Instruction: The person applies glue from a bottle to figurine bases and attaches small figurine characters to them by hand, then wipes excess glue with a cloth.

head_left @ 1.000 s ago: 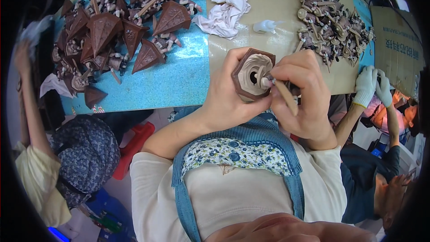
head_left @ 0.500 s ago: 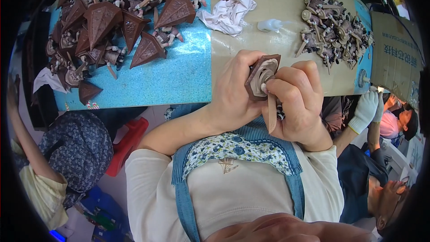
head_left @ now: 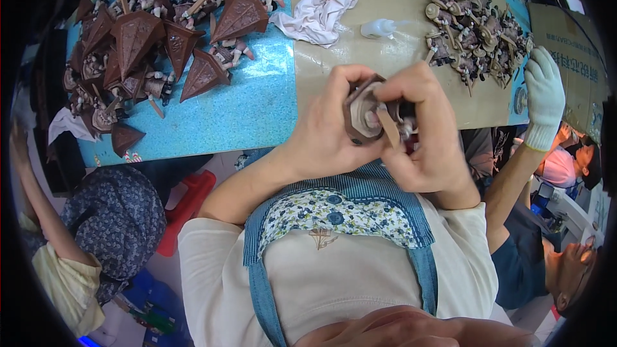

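My left hand (head_left: 328,132) grips a brown cone-shaped toy piece (head_left: 361,114) by its side, its open hollow base turned toward me. My right hand (head_left: 427,135) closes over the piece's right side and pinches a thin tan stick (head_left: 387,127) that lies across the rim. Both hands hover just above the table's near edge, over my chest. What is inside the hollow is too small to make out.
A heap of brown cone pieces with small figures (head_left: 154,38) covers the blue mat (head_left: 257,109) at left. A crumpled white cloth (head_left: 318,6) lies at the centre back. Another pile of small brown parts (head_left: 472,32) sits right, where a neighbour's white-gloved hand (head_left: 543,93) reaches. Another person sits at left.
The brown piece has turned in my hands and shifted slightly right. My right hand has moved the stick from beside the opening to across the rim.
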{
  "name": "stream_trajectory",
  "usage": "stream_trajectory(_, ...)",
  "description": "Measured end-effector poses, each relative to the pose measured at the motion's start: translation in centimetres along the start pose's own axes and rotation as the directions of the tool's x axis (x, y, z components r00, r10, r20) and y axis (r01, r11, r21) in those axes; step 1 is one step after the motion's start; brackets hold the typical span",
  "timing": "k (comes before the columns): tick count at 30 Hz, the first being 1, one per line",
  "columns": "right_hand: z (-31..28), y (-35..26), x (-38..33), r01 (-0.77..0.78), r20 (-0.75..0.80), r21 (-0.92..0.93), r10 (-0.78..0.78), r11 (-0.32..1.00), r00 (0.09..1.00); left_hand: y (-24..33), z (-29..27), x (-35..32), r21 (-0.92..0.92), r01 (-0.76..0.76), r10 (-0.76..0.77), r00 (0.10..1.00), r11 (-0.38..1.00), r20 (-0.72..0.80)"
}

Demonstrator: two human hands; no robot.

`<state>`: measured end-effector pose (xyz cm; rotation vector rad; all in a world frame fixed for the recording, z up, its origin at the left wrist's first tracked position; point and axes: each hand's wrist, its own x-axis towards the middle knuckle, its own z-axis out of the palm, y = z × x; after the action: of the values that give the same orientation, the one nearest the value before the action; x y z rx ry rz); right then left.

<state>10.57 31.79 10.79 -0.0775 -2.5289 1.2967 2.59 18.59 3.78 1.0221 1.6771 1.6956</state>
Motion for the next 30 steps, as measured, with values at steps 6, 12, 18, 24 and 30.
stream_trajectory(6,-4.5,-0.2,1.3,0.3,0.156,-0.149,-0.277,0.942,0.948,1.2,-1.4,0.4,-0.446,0.274,-0.146,0.943,0.852,0.3)
stream_trajectory(12,-4.8,0.2,2.2,0.497,0.305,-0.299,-0.411,0.815,0.859,1.7,-0.8,0.4,-0.491,0.233,-0.075,0.944,0.839,0.321)
stream_trajectory(18,-4.7,0.7,2.0,0.332,0.303,-0.3,-0.241,0.894,0.922,1.8,-0.7,0.6,-0.364,0.232,-0.125,0.947,0.902,0.294)
stream_trajectory(24,-3.0,1.7,0.3,0.113,0.021,-0.135,-0.111,0.984,0.994,2.5,-1.5,0.5,-0.324,0.3,-0.232,0.944,0.897,0.233)
stream_trajectory(30,-1.9,7.3,-0.8,-0.246,-0.298,0.454,0.406,0.857,0.864,4.8,-6.6,4.5,0.354,-0.129,0.121,0.992,0.926,0.046)
